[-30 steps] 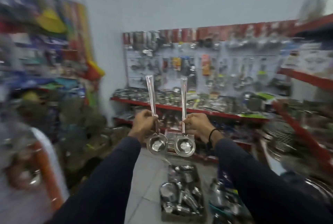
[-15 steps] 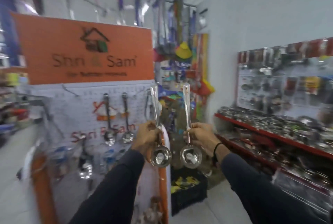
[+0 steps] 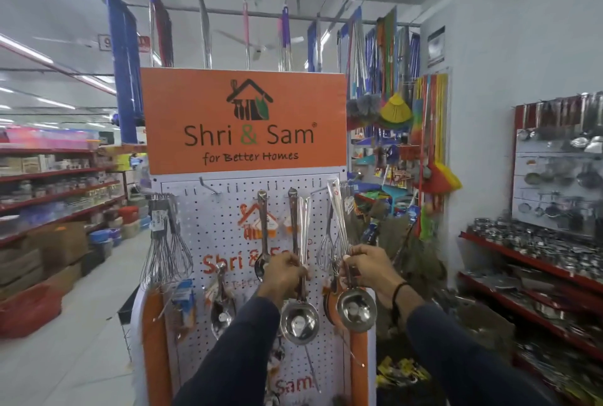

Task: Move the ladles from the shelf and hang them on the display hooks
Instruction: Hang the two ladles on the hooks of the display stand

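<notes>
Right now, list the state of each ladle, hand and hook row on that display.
Left hand: shut on left ladle.
Left ladle: held upright, bowl down, not hung.
Right hand: shut on right ladle.
Right ladle: held, tilted, not hung.
Whisks: hanging on pegboard.

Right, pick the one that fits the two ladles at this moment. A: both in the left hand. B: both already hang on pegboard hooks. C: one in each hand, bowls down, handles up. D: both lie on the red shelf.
C: the left hand holds one ladle and the right hand the other ladle, bowls low, handles pointing up before the pegboard.
</notes>
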